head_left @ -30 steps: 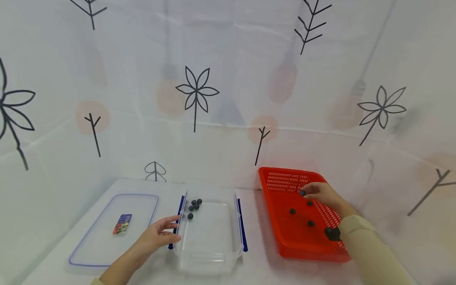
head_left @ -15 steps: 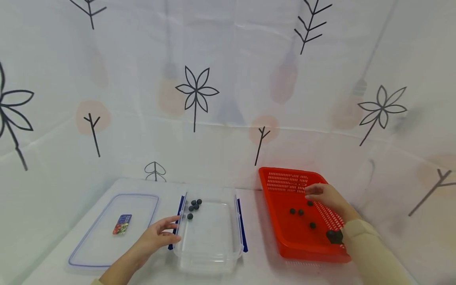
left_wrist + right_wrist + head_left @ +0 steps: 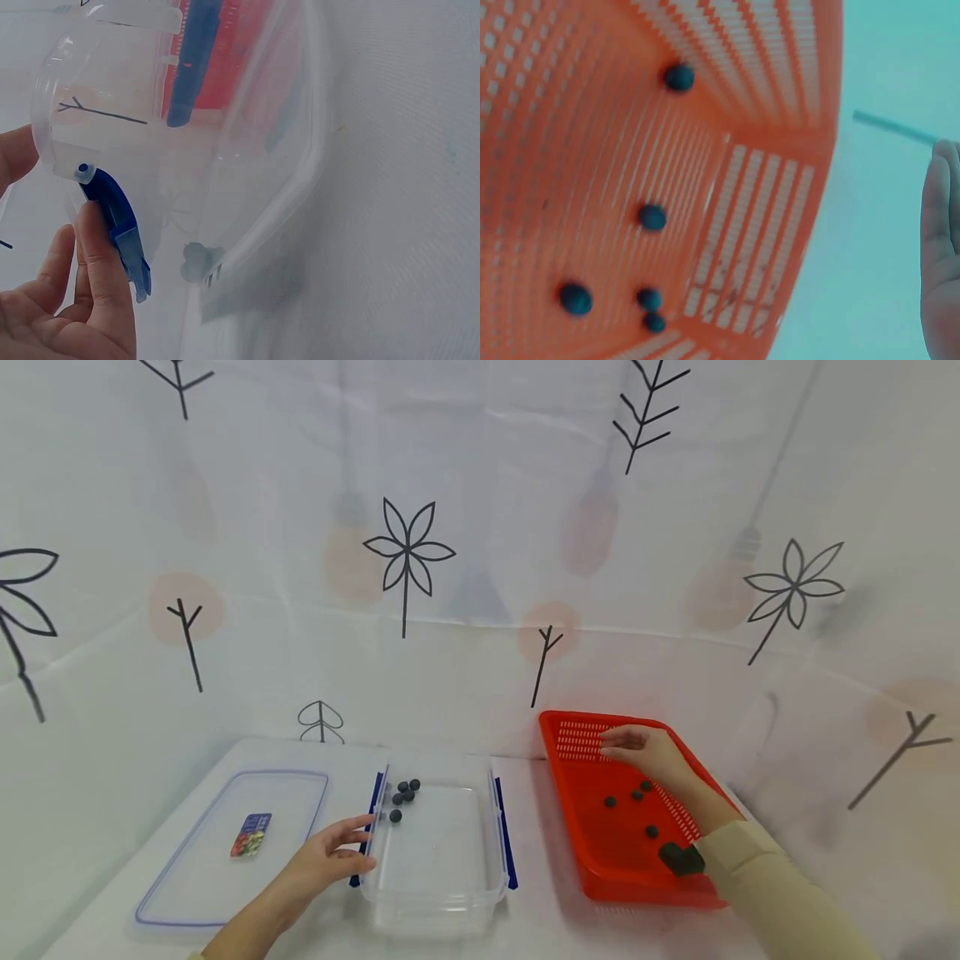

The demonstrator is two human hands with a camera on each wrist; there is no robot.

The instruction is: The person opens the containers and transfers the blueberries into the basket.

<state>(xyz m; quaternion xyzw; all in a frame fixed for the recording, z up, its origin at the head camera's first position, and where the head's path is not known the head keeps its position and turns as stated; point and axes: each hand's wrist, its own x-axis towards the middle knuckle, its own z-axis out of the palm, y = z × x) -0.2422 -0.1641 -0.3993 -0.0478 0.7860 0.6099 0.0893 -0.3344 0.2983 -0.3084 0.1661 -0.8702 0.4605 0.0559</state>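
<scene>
My left hand (image 3: 330, 860) is at the left side of a clear plastic food container (image 3: 431, 847). In the left wrist view its fingers touch a blue locking clip (image 3: 118, 217), with another fingertip at the rim. Several dark blueberries (image 3: 403, 797) lie in the container's back left. My right hand (image 3: 645, 756) hovers over the back of a red perforated basket (image 3: 585, 872), fingers extended close together, no berry visible between them. On the basket's floor lie several more blueberries (image 3: 652, 832), also seen as loose dark blueberries (image 3: 652, 216) in the right wrist view.
Left of the container a clear lid (image 3: 187, 893) with a bluish edge and a fruit-printed label (image 3: 251, 835) lies flat on the white table (image 3: 528, 827). A patterned white curtain (image 3: 465, 685) hangs behind. A black device (image 3: 681, 858) sits on the right sleeve.
My right hand has let go of a blueberry, which has rolled near another on the basket floor. That hand has since moved up and left. The left hand stays at the container.
</scene>
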